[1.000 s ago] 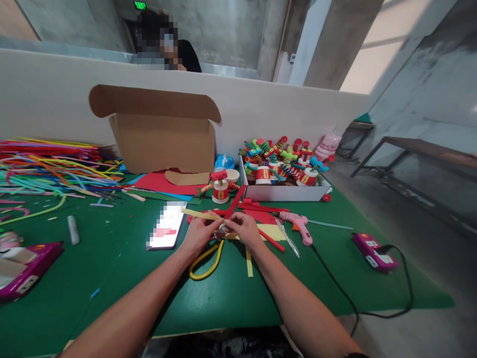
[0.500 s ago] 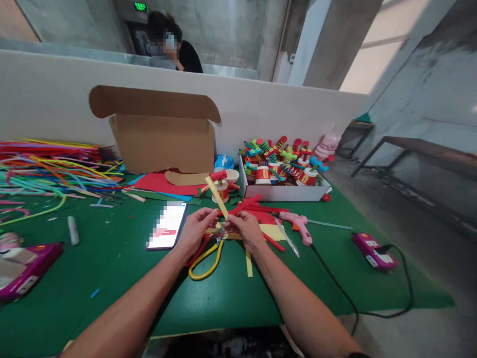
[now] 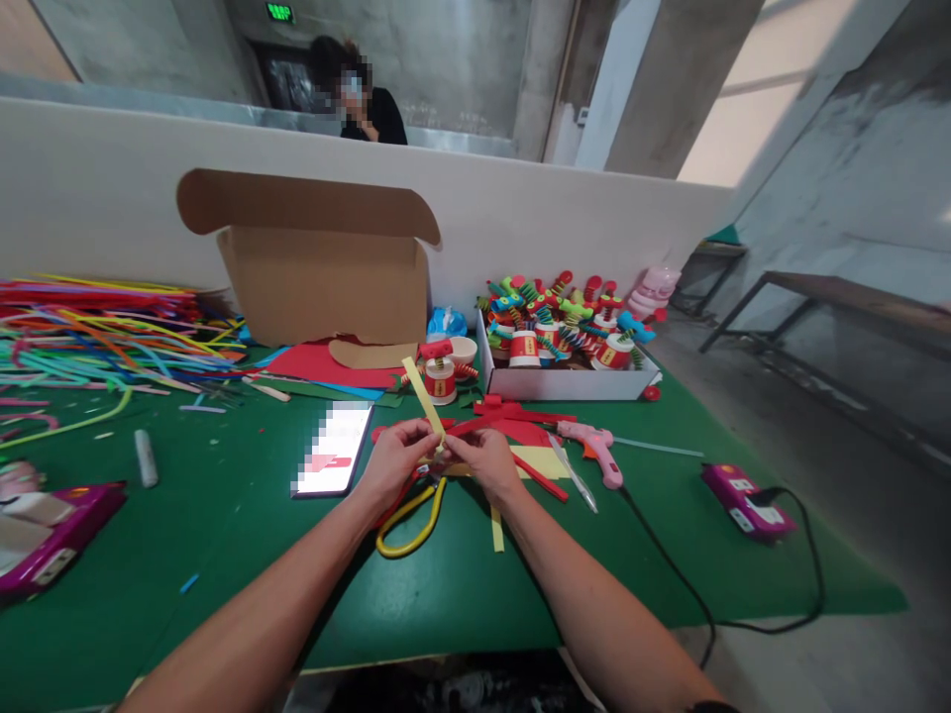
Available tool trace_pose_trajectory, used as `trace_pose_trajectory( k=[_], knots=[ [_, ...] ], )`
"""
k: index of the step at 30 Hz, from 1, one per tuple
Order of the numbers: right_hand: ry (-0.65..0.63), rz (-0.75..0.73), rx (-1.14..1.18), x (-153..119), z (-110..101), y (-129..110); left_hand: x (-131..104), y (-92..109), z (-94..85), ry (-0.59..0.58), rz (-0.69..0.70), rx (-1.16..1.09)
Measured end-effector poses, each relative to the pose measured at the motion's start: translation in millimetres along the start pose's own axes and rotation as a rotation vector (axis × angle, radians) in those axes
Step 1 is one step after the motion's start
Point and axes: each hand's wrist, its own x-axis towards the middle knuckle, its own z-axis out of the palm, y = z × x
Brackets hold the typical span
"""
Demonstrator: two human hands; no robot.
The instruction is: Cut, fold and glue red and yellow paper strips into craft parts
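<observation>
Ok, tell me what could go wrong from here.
The scissors lie right by the left hand and right hand, so a finger might brush the blades. The glue gun rests with its nozzle by the red paper; if hot, it could drip there, though I can't tell whether it is. Its black cord dips past the table edge, where something might snag it and drag the gun.

Likely craft workshop, glue gun (image 3: 594, 454)

The bench (image 3: 245, 564) was smooth and glossy (almost wet-looking), the box (image 3: 327, 282) matt brown cardboard, the strip (image 3: 423, 396) paper.
</observation>
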Motion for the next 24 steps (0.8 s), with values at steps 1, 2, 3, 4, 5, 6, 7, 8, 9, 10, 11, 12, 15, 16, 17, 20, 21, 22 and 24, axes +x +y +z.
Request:
trace_pose_trajectory(
  k=[1, 2, 3, 4, 5, 6, 7, 8, 9, 10, 11, 12, 15, 16, 17, 20, 21, 22, 24],
  knots=[
    [-0.004, -0.006, 0.006, -0.1, 0.2, 0.3, -0.2, 0.2, 0.6, 0.0, -0.003, -0.011],
    [-0.008, -0.012, 0.017, -0.3, 0.5, 0.7, -0.6, 0.6, 1.5, -0.002, -0.008, -0.027],
    [-0.006, -0.018, 0.029, -0.7, 0.9, 1.0, -1.2, 1.1, 2.6, -0.007, -0.015, -0.043],
    [0.003, -0.026, 0.039, -1.1, 1.4, 1.2, -1.8, 1.6, 3.7, -0.013, -0.021, -0.056],
    [0.014, -0.036, 0.048, -1.5, 1.8, 1.1, -2.4, 2.1, 4.5, -0.016, -0.027, -0.062],
    [0.02, -0.044, 0.053, -1.9, 2.0, 0.8, -2.8, 2.5, 5.0, -0.014, -0.028, -0.063],
    [0.017, -0.048, 0.054, -1.9, 1.9, 0.3, -3.0, 2.7, 5.0, -0.007, -0.025, -0.06],
    [0.007, -0.042, 0.054, -1.7, 1.5, -0.3, -2.9, 2.7, 4.6, 0.002, -0.02, -0.058],
    [-0.008, -0.028, 0.06, -1.0, 0.6, -0.7, -2.6, 2.5, 3.7, 0.011, -0.017, -0.059],
    [-0.021, -0.004, 0.079, 0.0, -0.6, -0.8, -2.1, 2.2, 2.5, 0.018, -0.018, -0.062],
    [-0.025, 0.022, 0.108, 1.3, -2.1, -0.5, -1.4, 1.6, 1.2, 0.021, -0.023, -0.067],
    [-0.022, 0.048, 0.145, 2.7, -3.6, 0.2, -0.8, 1.0, 0.1, 0.02, -0.032, -0.072],
    [-0.027, 0.104, 0.239, 5.8, -6.8, 4.2, 0.1, -0.5, -0.9, 0.005, -0.057, -0.095],
    [-0.041, 0.116, 0.252, 6.1, -7.1, 5.5, 0.0, -0.5, -0.2, 0.0, -0.062, -0.107],
    [-0.056, 0.124, 0.263, 6.0, -7.0, 6.5, -0.3, -0.2, 0.7, -0.003, -0.065, -0.118],
    [-0.067, 0.132, 0.287, 4.3, -5.5, 7.2, -2.0, 2.9, 4.1, 0.004, -0.068, -0.136],
    [-0.069, 0.133, 0.285, 3.7, -5.0, 6.9, -2.6, 4.4, 5.0, 0.009, -0.067, -0.132],
    [-0.074, 0.133, 0.278, 3.2, -4.5, 6.4, -3.2, 5.8, 5.6, 0.016, -0.065, -0.124],
    [-0.085, 0.129, 0.26, 2.6, -4.1, 5.6, -4.2, 7.9, 6.2, 0.029, -0.061, -0.111]
  ],
)
